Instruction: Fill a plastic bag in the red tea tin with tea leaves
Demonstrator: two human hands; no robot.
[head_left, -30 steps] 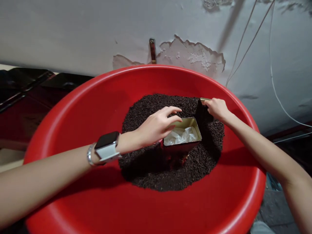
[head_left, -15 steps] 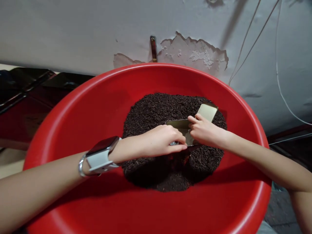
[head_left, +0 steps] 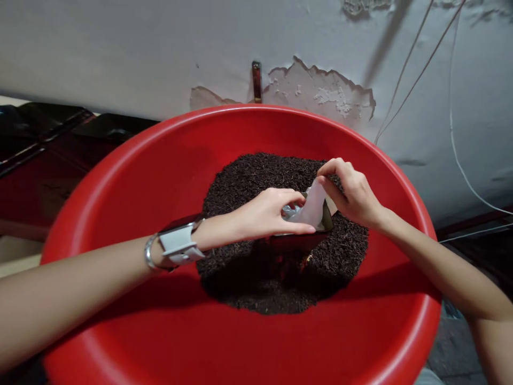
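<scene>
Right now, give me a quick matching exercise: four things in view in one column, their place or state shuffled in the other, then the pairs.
Things:
1. left hand
2. right hand
3. tin
4. red basin

States:
A. holds a heap of dark loose tea
B. pinches a white plastic liner from above
C. sits sunk in the tea heap
D. rests on the tin's near edge, watch on its wrist

Pairs: 1-D, 2-B, 3-C, 4-A

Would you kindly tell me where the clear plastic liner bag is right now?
In the head view, the clear plastic liner bag is right of centre, rising from the tin on the dark tea leaves, pinched between the left hand and right hand.
</scene>
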